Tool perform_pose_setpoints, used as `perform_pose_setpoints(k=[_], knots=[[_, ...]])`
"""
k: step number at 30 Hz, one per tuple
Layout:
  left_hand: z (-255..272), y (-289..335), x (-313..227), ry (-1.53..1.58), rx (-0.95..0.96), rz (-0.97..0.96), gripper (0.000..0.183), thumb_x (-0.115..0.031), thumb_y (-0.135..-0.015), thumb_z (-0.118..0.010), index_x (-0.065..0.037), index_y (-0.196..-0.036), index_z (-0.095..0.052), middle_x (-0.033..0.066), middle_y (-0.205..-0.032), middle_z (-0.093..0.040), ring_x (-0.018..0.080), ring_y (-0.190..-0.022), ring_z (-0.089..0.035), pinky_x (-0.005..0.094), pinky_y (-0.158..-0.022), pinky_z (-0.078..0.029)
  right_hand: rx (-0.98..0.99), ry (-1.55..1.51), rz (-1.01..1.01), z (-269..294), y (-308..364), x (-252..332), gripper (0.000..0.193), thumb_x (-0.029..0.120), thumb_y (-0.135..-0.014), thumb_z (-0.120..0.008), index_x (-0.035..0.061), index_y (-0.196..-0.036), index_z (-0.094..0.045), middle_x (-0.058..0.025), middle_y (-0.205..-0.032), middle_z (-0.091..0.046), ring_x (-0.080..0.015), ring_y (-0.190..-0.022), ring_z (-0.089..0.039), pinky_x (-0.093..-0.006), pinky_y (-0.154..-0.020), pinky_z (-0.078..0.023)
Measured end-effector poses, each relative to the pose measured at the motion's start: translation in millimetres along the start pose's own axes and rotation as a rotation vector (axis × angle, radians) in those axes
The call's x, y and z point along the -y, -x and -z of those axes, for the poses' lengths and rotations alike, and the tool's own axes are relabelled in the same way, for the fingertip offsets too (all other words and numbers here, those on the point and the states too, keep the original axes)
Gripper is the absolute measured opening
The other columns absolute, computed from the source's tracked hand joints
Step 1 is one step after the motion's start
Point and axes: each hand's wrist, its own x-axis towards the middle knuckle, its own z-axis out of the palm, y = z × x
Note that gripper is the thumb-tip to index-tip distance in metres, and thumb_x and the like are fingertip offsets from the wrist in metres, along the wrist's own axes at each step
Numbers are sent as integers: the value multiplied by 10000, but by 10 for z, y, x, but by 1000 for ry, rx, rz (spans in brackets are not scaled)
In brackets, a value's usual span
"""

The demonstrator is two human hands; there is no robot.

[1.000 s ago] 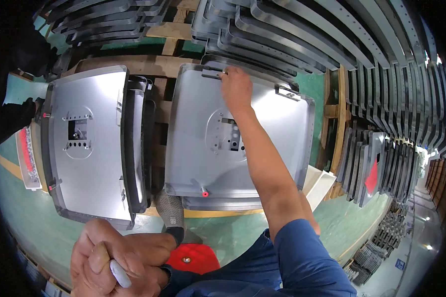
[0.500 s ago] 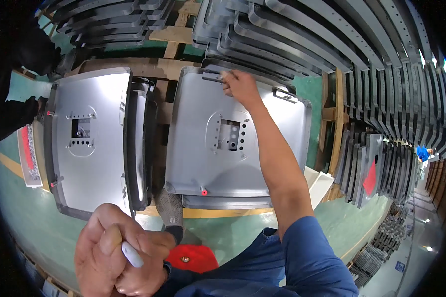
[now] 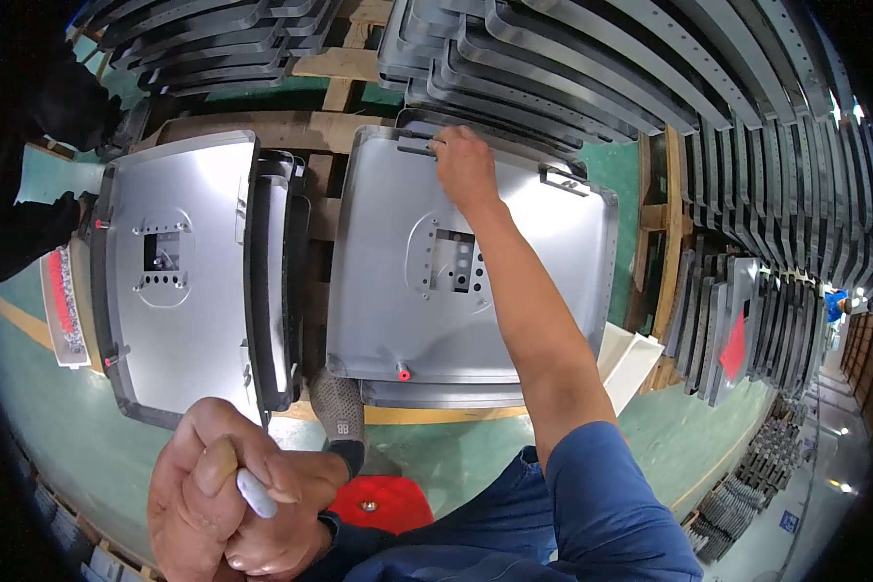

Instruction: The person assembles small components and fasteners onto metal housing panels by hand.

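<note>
My left hand is closed in a fist at the lower left. A small whitish piece with a rounded end sticks out between its fingers. My right arm reaches over a grey sheet-metal panel with raised edges and a square cutout. At the panel's far edge, my right hand has its fingers curled by the end of a slim dark bracket. What those fingers pinch, if anything, is hidden. A red round plug sits at the panel's near left corner, and a second bracket at its far right.
Another metal panel lies on the left, where a person's dark sleeve comes in. A bin holds red and small metal parts. Stacked panels stand beyond. A wooden pallet and a red stool are nearby.
My right hand has turned slightly at the bracket, its fingers now further over the far edge. My forearm has swung a little left. My left hand keeps its grip.
</note>
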Motion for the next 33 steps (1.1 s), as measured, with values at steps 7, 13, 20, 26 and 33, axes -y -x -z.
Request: perform_pose_setpoints(k=[7, 13, 20, 26, 33], knots=[[-35, -76, -20, -1, -92, 101, 231, -234, -939, -392, -16, -932, -467, -37, -518, -272, 34, -405, -203, 185, -346, -171, 47, 148, 8, 116, 4, -36, 196, 160, -797, -521, 42, -909, -629, -137, -896, -616, -324, -824, -583, -406, -765, -463], [-26, -70, 6, -28, -38, -1, 223, -261, -918, -459, -46, -944, -511, -46, -591, -317, 25, -447, -234, 168, -357, -175, 80, -724, -293, 1431, 321, 1124, 312, 226, -788, -631, 28, -1029, -628, -86, -856, -650, -159, -757, -608, -266, -681, -488], [-52, 19, 107, 47, 43, -20, 184, -250, -892, -524, -69, -918, -499, -51, -589, -345, 18, -449, -266, 156, -361, -193, 259, -1123, -31, 2331, 1058, 2048, 254, 25, -766, -658, 8, -1016, -619, -50, -921, -620, -107, -767, -585, -222, -642, -484], [-49, 69, 153, 63, 63, -27, 195, -245, -894, -513, -64, -960, -492, -46, -614, -351, 24, -463, -278, 159, -371, -205, 216, -1235, -57, 2213, 1137, 2149, 122, 40, -806, -619, -3, -918, -637, -41, -881, -611, -107, -738, -561, -234, -638, -475], [-16, -68, 107, 144, -241, -65, 220, -239, -881, -513, -48, -990, -537, -7, -777, -415, 91, -644, -408, 214, -511, -345, -142, -636, -33, 1435, 366, 1208, 141, 155, -773, -662, 60, -877, -674, -53, -985, -584, -127, -832, -550, -247, -741, -446]])
